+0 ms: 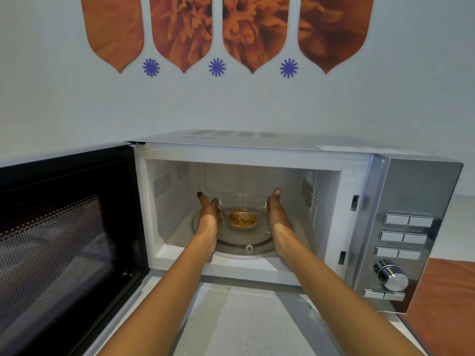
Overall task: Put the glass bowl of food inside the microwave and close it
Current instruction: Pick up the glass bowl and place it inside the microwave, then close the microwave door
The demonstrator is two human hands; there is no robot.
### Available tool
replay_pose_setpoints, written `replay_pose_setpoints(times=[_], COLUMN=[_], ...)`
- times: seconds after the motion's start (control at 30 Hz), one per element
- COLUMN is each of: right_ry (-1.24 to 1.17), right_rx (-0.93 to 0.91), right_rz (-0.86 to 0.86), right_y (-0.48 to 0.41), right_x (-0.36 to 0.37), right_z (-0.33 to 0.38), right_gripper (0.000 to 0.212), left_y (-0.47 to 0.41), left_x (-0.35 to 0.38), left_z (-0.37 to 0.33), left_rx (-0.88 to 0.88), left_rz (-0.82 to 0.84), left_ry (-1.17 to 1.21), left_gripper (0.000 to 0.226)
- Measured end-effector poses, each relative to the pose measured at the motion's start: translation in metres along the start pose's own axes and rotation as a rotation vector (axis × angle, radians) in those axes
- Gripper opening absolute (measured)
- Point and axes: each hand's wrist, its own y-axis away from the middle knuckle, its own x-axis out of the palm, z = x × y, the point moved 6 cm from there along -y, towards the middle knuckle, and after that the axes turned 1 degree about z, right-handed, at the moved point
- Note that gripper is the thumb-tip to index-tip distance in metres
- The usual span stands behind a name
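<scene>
At frame centre, the open left hand (pixel 209 211) and right hand (pixel 277 214) flank the glass bowl (pixel 243 210), centring it on the turntable (pixel 246 245); whether either palm touches the glass is unclear.

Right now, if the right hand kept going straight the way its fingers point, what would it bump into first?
Probably the back wall of the microwave. The right hand points deeper into the oven, passing beside the glass bowl, with nothing else visible ahead, though depth is hard to judge here.
</scene>
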Motion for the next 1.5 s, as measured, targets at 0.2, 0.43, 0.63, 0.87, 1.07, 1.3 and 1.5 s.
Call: replay_pose_setpoints(times=[0.2, 0.43, 0.63, 0.87, 1.07, 1.3, 1.5], right_ry=[0.132, 0.213, 0.183, 0.119, 0.085, 0.094, 0.049], right_rx=[-0.233, -0.822, -1.146, -1.312, -1.398, -1.479, -1.485], right_rz=[-0.061, -0.224, -0.314, -0.293, -0.212, -0.067, 0.160], right_y=[0.056, 0.113, 0.182, 0.263, 0.327, 0.375, 0.403], right_x=[-0.008, -0.020, -0.025, -0.014, 0.014, 0.061, 0.102], right_z=[0.018, 0.035, 0.053, 0.066, 0.073, 0.079, 0.088], right_gripper=[0.059, 0.034, 0.038, 0.036, 0.029, 0.023, 0.029], left_y=[0.021, 0.093, 0.162, 0.254, 0.333, 0.406, 0.450], left_x=[0.001, -0.008, -0.015, -0.034, -0.061, -0.098, -0.133], left_z=[-0.007, -0.022, -0.033, -0.054, -0.091, -0.126, -0.157], left_rx=[0.034, 0.388, 0.674, 0.909, 1.140, 1.331, 1.394], left_rz=[-0.024, -0.259, -0.214, -0.264, -0.422, -0.693, -0.802], left_ry=[0.038, -0.303, -0.316, -0.449, -0.643, -0.967, -1.155], left_gripper=[0.066, 0.053, 0.048, 0.035, 0.025, 0.028, 0.026])
